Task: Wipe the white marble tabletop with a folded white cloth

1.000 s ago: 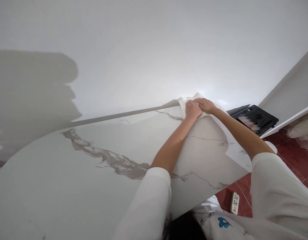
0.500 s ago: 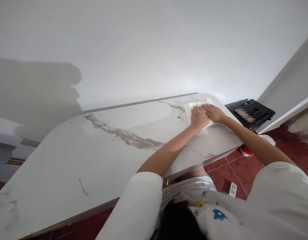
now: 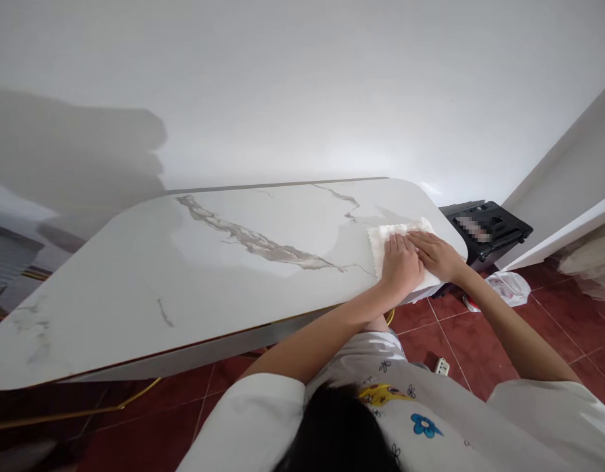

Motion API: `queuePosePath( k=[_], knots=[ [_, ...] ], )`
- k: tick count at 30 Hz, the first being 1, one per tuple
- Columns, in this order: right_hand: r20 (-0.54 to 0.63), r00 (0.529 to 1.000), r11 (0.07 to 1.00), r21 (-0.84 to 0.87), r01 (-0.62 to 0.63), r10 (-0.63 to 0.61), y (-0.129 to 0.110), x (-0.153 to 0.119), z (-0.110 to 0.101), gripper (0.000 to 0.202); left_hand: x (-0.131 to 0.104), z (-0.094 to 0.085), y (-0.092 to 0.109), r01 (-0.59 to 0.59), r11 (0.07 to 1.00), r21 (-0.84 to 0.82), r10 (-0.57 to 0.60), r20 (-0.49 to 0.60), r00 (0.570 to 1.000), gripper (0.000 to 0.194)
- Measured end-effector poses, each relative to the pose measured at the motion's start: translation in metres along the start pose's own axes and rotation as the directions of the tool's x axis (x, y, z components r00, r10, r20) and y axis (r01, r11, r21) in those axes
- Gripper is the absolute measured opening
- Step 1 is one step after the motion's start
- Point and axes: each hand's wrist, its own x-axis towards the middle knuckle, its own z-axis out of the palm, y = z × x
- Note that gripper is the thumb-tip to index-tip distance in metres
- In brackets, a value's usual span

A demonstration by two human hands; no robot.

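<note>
A white cloth (image 3: 390,239), maybe a paper towel, is spread near the right end of a white marble-patterned tabletop (image 3: 302,213), close to its front edge. My left hand (image 3: 401,262) presses down on the cloth with its fingers stretched out flat. Beside it, partly touching, my right hand (image 3: 440,255) also lies flat on the cloth with fingers extended. Neither hand is wrapped round the cloth. Part of the cloth is hidden under both palms.
Behind the tabletop rises a white wall (image 3: 302,85). A black case (image 3: 499,229) stands beyond its right end. On the red tiled floor (image 3: 459,347) are a white plastic bag (image 3: 511,288) and a power strip (image 3: 442,367). Pale fabric (image 3: 592,252) hangs at far right.
Both hands and the cloth have moved from near the back right of the tabletop towards its front edge. The camera view has shifted slightly.
</note>
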Motion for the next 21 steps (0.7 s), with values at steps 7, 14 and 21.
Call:
queuePosePath(
  k=[7,14,21],
  knots=[
    [-0.01,1.0,1.0,-0.013,-0.021,0.021,0.042,-0.018,-0.008,0.048,0.02,0.007,0.031,-0.037,0.998,-0.044,0.038,0.008,0.999,0.059],
    [0.011,0.999,0.999,-0.022,-0.039,0.039,0.078,0.025,0.003,0.048,0.065,0.021,0.015,0.006,0.998,-0.064,-0.008,-0.026,1.0,0.057],
    [0.02,0.998,0.998,-0.021,-0.063,0.063,0.109,0.108,0.021,0.047,0.135,0.032,-0.037,0.047,0.998,-0.039,-0.048,-0.036,0.998,0.055]
  ],
)
